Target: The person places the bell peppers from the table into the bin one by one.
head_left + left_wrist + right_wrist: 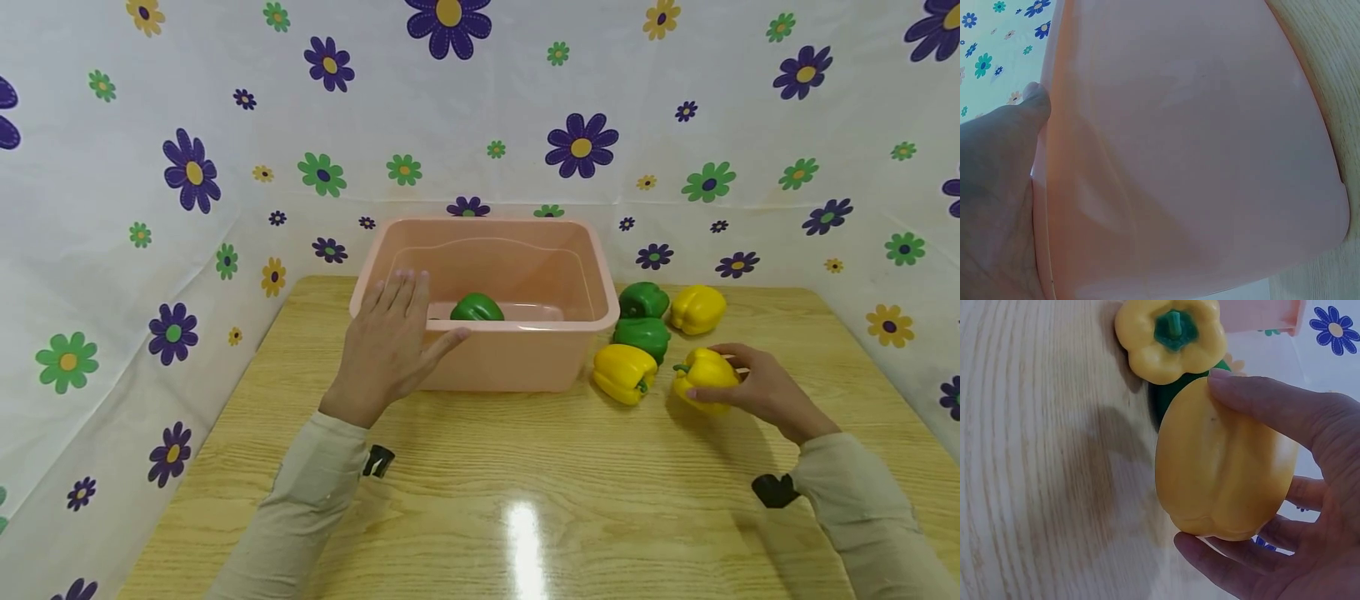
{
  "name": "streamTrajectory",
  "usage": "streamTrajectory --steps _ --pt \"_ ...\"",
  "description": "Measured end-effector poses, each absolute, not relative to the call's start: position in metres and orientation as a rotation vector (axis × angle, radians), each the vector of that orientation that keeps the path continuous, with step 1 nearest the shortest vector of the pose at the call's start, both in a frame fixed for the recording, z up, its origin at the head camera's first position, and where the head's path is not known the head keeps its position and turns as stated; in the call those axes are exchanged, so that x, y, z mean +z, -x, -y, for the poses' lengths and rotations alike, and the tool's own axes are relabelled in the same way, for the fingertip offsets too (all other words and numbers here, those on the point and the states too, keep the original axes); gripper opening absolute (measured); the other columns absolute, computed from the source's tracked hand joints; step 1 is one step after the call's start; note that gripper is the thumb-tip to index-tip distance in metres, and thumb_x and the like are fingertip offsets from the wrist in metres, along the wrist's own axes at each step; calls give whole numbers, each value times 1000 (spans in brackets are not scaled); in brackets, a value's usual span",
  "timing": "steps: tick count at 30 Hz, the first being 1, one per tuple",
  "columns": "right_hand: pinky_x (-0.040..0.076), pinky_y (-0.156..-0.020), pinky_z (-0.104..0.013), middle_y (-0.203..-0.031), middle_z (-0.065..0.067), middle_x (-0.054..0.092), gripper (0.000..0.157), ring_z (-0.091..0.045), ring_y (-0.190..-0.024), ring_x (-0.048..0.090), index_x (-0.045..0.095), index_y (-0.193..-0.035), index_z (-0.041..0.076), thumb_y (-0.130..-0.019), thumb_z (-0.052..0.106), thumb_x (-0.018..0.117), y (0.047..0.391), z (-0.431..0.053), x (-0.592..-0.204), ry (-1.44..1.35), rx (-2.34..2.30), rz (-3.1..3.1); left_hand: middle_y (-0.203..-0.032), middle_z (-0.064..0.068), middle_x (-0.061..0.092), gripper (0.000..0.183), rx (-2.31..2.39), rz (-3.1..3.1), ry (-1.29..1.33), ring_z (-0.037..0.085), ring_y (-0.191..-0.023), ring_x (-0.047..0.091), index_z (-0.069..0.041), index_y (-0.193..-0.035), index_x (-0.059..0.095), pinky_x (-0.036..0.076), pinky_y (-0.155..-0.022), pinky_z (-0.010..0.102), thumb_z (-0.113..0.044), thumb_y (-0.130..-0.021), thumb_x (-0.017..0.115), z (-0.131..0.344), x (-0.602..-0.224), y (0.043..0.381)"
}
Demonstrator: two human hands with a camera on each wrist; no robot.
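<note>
My right hand grips a yellow bell pepper between thumb and fingers at the right of the table. In the right wrist view this yellow pepper fills the grasp, with the thumb on one side and fingertips on the other. My left hand rests with straight fingers on the near left rim of a pink plastic tub. One green bell pepper shows inside the tub, partly hidden by its front wall. From the left wrist view, the thumb lies along the tub's rim.
Beside the tub's right wall sit two green peppers, a yellow pepper in front and another yellow pepper behind. All stand on a wooden table. A flowered white cloth hangs behind and at the sides.
</note>
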State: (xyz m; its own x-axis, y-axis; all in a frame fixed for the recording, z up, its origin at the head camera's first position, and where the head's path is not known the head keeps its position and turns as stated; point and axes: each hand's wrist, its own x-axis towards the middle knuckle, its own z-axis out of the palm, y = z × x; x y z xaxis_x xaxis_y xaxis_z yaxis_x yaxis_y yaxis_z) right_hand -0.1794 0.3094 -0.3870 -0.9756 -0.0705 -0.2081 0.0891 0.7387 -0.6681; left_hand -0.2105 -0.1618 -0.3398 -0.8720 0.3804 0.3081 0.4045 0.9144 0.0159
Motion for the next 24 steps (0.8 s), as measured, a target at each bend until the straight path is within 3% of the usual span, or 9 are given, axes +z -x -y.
streamTrajectory --steps 24 --pt "47 -100 -63 -147 -40 34 101 -52 -124 45 25 -153 -11 -89 49 76 196 -303 -362 -44 -1141 -2737 -163 22 26 99 -97 2808 569 38 -152 21 6 -158 23 14 -125 49 -71 -98 40 160 -337 210"
